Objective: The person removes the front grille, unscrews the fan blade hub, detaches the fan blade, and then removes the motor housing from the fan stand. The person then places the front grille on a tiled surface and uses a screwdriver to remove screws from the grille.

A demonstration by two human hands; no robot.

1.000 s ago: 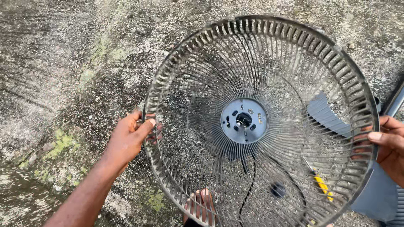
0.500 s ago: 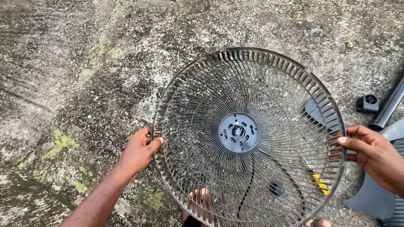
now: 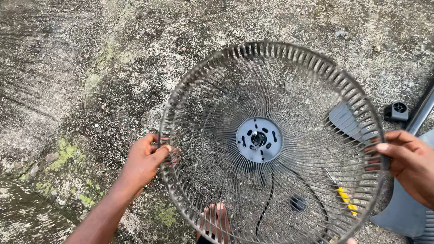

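While both hands pinched its rim, left hand (image 3: 144,160) and right hand (image 3: 409,158) held the wire fan guard (image 3: 271,144) over concrete; bare foot (image 3: 214,221), yellow-handled screwdriver (image 3: 346,199) blurred behind wires, near edge cropped.

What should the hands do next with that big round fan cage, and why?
Probably lower the cage flat onto the ground off to the left. The left hand and right hand grip opposite rims, holding it up over a foot, a screwdriver and a cord, so bare ground seems safer.
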